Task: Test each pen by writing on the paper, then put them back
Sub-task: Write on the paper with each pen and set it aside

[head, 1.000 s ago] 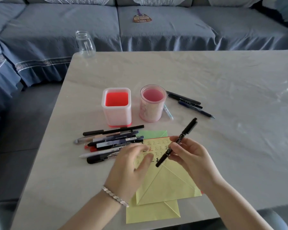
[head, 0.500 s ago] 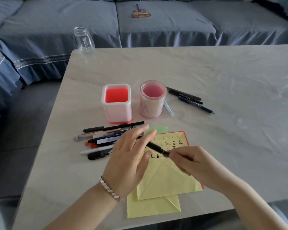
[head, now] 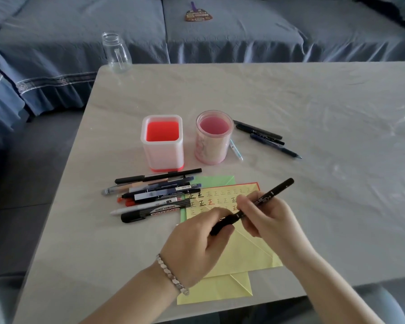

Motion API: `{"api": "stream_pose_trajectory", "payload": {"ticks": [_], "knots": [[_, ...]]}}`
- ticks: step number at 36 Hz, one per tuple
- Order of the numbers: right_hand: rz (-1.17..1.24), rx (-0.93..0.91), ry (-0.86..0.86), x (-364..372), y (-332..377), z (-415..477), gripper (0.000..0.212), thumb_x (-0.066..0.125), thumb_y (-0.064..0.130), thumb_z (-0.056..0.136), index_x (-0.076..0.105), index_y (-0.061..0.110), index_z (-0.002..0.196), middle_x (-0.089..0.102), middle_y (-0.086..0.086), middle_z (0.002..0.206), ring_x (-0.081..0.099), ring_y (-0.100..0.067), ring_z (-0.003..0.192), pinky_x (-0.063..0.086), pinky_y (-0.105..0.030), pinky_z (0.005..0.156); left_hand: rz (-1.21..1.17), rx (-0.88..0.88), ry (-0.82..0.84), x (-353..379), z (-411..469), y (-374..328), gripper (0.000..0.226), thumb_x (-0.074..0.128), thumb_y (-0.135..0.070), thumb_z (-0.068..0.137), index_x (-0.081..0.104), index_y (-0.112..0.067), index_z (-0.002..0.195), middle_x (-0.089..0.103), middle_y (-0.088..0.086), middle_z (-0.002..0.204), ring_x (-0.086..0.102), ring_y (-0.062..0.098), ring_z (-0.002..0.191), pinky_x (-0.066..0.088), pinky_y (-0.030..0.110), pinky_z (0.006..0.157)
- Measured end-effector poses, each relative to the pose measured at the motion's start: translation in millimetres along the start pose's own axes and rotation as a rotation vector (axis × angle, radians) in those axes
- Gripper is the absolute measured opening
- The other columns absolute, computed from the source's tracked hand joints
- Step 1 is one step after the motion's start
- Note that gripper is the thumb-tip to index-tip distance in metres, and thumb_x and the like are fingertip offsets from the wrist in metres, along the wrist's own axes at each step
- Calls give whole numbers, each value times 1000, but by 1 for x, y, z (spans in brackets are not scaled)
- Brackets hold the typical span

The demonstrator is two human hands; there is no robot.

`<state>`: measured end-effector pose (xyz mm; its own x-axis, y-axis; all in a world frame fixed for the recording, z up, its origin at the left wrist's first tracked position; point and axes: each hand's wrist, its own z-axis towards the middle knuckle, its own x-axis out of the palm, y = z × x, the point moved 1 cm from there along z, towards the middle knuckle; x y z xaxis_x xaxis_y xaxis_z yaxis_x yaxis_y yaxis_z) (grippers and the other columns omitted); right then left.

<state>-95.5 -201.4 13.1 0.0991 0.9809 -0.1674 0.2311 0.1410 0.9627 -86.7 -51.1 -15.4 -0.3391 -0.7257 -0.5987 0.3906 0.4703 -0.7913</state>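
A pale, stone-patterned desk (head: 313, 101) fills most of the view, its surface glossy and faintly wrinkled toward the right. Behind it runs a sofa (head: 243, 36) under a blue-grey fabric cover, with a small fan-shaped object (head: 198, 15) lying on the seat.

A clear glass jar (head: 116, 52) stands right at the far left corner of the desk. The far half and the whole right side of the desk lie open; the things gather in the near left part. The lower yellow sheet reaches the near edge.

A square holder (head: 161, 155) with white walls and a red inside stands just beside a round pink holder (head: 211, 148). Right of the round one lie three dark pens (head: 262, 135), and a pale slim pen (head: 235, 149) rests against its base. In front of the square holder lies a loose pile of pens (head: 154, 195) – slender barrels and one thick marker – roughly parallel to each other.

The yellow paper (head: 250, 253), creased in diagonal folds and marked with rows of written characters, overlaps a green sheet (head: 218, 180). Above it both hands hold the black pen (head: 276, 190) at a slant – the left hand (head: 194, 244), with a bracelet (head: 171, 274) at the wrist, has its fingers curled round the lower end, and the right hand (head: 269, 220) grips the barrel, the upper end pointing away to the right.
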Motion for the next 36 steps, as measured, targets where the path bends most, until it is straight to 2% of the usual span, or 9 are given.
{"api": "stream_pose_trajectory", "payload": {"ticks": [8, 13, 17, 20, 24, 28, 30, 32, 36], "knots": [[19, -8, -171, 17, -15, -4, 40, 66, 19, 82, 41, 13, 53, 41, 3, 33, 34, -8, 31, 29, -14, 37, -175, -60, 36, 7, 3, -10, 14, 48, -24, 95, 59, -18, 89, 62, 4, 68, 52, 17, 55, 44, 31, 53], [123, 6, -122, 21, -20, -5, 40, 57, 7, 87, 38, 12, 52, 39, 1, 34, 33, -13, 33, 27, -17, 35, -108, 40, 21, 6, -1, -5, 15, 44, -28, 96, 57, -22, 94, 53, 1, 55, 43, 10, 42, 29, 14, 42], [159, -60, -72, 20, -22, -7, 43, 58, 2, 86, 39, 16, 50, 40, 3, 35, 34, -10, 32, 28, -16, 34, -104, 65, 23, 6, -4, 1, 24, 42, -44, 91, 59, -28, 94, 55, -2, 56, 43, 8, 41, 29, 12, 43], [135, -121, -44, 20, -19, -7, 39, 59, 12, 79, 42, 22, 45, 40, 1, 34, 34, -9, 32, 29, -16, 36, -60, 64, 40, 7, -8, 6, 34, 32, -57, 87, 55, -32, 90, 50, -13, 51, 43, 8, 42, 28, 12, 44], [259, -113, -243, 7, -22, -2, 47, 55, -4, 87, 38, 17, 48, 34, 6, 33, 28, -9, 30, 24, -14, 34, 95, -32, 30, 3, -10, 13, 45, 18, -67, 84, 41, -28, 84, 44, -9, 47, 43, 7, 42, 28, 16, 42], [175, -94, -399, -10, -31, 4, 37, 53, 6, 90, 39, 9, 57, 35, 5, 34, 26, -7, 32, 24, -14, 35, 372, -99, -42, 2, -12, 40, 5, 48, -23, 89, 43, -20, 88, 50, -10, 67, 42, 1, 51, 36, 12, 47], [140, -70, -425, -15, -39, 5, 33, 54, 10, 91, 42, 6, 60, 37, 4, 35, 28, -7, 32, 25, -14, 36, 539, -22, -105, 6, -15, 59, 20, 70, -9, 68, 53, -14, 76, 55, -3, 69, 49, 9, 61, 49, 23, 53], [115, -34, -437, -18, -47, 5, 30, 54, 12, 91, 45, 4, 64, 38, 4, 36, 29, -6, 33, 27, -13, 37, 679, 2, -160, 10, -17, 75, 26, 80, -12, 57, 60, -11, 73, 59, 3, 75, 47, 18, 75, 52, 34, 60], [90, 15, -453, -19, -58, 5, 25, 54, 13, 91, 46, 4, 69, 40, 6, 36, 32, -5, 33, 29, -12, 38, 728, -13, -225, 13, -19, 85, 43, 87, -12, 52, 69, -8, 90, 54, 7, 89, 41, 22, 84, 50, 41, 67]]}}
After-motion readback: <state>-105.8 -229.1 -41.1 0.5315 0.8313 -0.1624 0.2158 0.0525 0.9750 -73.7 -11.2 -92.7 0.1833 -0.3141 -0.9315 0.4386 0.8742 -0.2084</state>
